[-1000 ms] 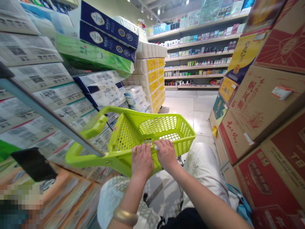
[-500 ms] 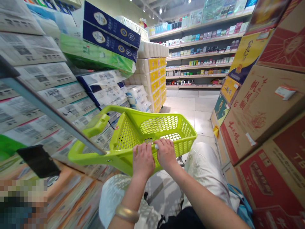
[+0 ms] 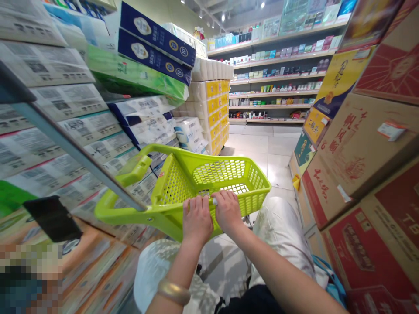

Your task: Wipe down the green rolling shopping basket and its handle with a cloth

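A lime-green plastic shopping cart [image 3: 225, 162] stands sideways in front of me, with a perforated basket and a looped handle [image 3: 108, 211] at its left. My left hand [image 3: 198, 219] is closed over the near rim of the basket, fingers hooked across the top. Just beside it, my right hand [image 3: 228, 211] grips the same rim. A small white spot shows at the right thumb; I cannot make out what it is. A metal pole [image 3: 81, 152] slants up from the cart's near side toward the left. The basket's visible inside shows only green mesh.
Wrapped paper packs [image 3: 68, 102] are stacked high at the left, with yellow-and-white tissue packs [image 3: 216, 115] beyond. Cardboard cartons [image 3: 356, 144] line the right side. Shelves of small goods [image 3: 278, 76] stand at the back, past a tiled floor [image 3: 255, 141]. A dark flat device [image 3: 54, 218] is at lower left.
The view has shifted very slightly, so the stacks at the left sit a little further right. Both hands keep their hold on the basket rim.
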The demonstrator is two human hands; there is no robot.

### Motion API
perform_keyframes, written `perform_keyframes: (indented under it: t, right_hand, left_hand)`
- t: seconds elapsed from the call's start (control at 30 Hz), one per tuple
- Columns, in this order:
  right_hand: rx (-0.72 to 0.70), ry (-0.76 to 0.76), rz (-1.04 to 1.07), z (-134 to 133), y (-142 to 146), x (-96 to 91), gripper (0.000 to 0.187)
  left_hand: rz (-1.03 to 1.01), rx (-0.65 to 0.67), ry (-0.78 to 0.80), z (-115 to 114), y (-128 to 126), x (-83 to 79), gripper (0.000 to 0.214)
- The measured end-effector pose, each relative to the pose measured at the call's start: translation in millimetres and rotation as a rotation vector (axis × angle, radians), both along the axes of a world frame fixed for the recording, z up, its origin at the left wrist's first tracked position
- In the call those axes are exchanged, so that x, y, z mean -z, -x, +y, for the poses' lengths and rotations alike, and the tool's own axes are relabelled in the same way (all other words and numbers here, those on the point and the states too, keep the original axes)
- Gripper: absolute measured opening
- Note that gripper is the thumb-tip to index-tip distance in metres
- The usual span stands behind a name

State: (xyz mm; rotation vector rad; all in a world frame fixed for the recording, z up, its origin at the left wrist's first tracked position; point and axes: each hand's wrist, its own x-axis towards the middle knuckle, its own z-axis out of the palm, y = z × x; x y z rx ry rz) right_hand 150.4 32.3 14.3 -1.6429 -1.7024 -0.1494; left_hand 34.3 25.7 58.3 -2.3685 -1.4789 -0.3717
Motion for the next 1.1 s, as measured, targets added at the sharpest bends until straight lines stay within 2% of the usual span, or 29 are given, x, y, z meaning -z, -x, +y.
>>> perform_keyframes:
  t: [0.07, 0.13, 0.3, 0.37, 0.43, 0.57, 0.63, 0.77, 0.93, 1.0, 1.1]
  right_hand:
    - [-0.026, -0.005, -0.013, -1, -2, -0.2, 0.026]
    - [-0.023, -0.003, -0.027, -4, -15, 2.3, 0.028]
    - [0.092, 0.004, -0.009, -12, -53, 10.8, 0.031]
    - [0.126, 0.002, 0.023, -11, -50, 10.8, 0.031]
    - [0.126, 0.007, 0.049, -8, -37, 7.7, 0.031]
    - [0.021, 0.026, 0.053, -3, 2, -4.0, 0.027]
    - [-0.020, 0.038, 0.054, -3, 12, -7.9, 0.026]
    - [-0.068, 0.046, 0.041, -8, -5, -4.4, 0.029]
    - [0.049, 0.030, 0.044, -16, -41, 5.2, 0.029]
    - [0.081, 0.024, 0.058, -15, -38, 4.9, 0.030]
    - [0.067, 0.021, 0.080, -13, -20, 1.0, 0.030]
  left_hand:
    - [0.002, 0.005, -0.003, 0, 1, 0.3, 0.039]
    - [0.005, 0.006, -0.006, 0, 2, 0.8, 0.040]
    - [0.005, -0.014, 0.003, -1, -1, 1.4, 0.040]
    - [0.006, -0.020, 0.006, -1, -2, 1.3, 0.040]
    - [0.007, -0.024, 0.002, -1, -2, 1.2, 0.039]
    - [0.004, -0.026, -0.019, -1, -1, 1.5, 0.035]
    - [-0.002, -0.019, -0.027, -1, 1, 2.1, 0.032]
    - [-0.003, 0.004, -0.036, 0, 5, 4.0, 0.035]
    - [-0.007, -0.007, -0.024, -2, 4, 5.7, 0.040]
    - [-0.010, -0.011, -0.022, -3, 2, 5.8, 0.040]
    - [-0.010, -0.005, -0.025, -3, 1, 5.8, 0.039]
